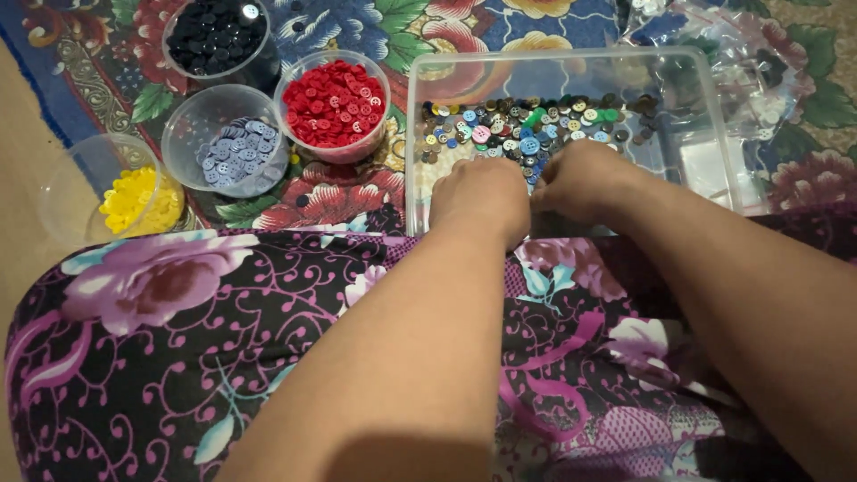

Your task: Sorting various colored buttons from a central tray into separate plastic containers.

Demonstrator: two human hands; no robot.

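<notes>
Both hands, left hand [479,198] and right hand [585,178], curled knuckles-up in clear tray [705,89]; grip unclear. Mixed buttons [518,125] at 12 o'clock: light, hard, slippery; pinch edges.

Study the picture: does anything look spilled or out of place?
Yes. A few loose buttons lie on the floral cloth between the bowls instead of inside one. Otherwise the sorted colours stay in separate bowls.

The clear plastic tray [571,62] is gleaming glossily, holding smooth, shiny mixed buttons [527,125]. At nine o'clock, translucent plastic cups [228,143] are sitting on matt floral cloth [357,192]; crinkled glossy bag [750,54] at two o'clock.
</notes>
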